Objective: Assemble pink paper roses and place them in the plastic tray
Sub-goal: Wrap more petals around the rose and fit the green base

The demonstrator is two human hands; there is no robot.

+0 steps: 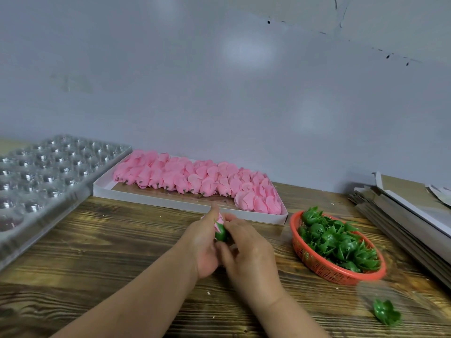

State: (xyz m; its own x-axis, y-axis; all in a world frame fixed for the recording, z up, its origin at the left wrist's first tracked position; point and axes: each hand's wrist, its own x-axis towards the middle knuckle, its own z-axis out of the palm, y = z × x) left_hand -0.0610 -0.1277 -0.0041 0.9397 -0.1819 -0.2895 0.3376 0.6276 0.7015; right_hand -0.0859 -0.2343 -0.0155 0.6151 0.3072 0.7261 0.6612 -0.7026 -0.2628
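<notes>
Meeting over the middle of the wooden desk (97, 240), the left hand (203, 247) and right hand (249, 250) pinch 1 pink paper rose (219, 222) with its green base (220, 235) between them, each grip clamped on it. Behind them a white box (146, 196) holds rows of pink rose heads (195, 176). The clear plastic tray (44, 172) lies at the far left. An orange basket (324, 267) of green bases (336, 242) sits right of the hands, with 1 loose green base (386, 312) nearer the desk's front edge.
</notes>
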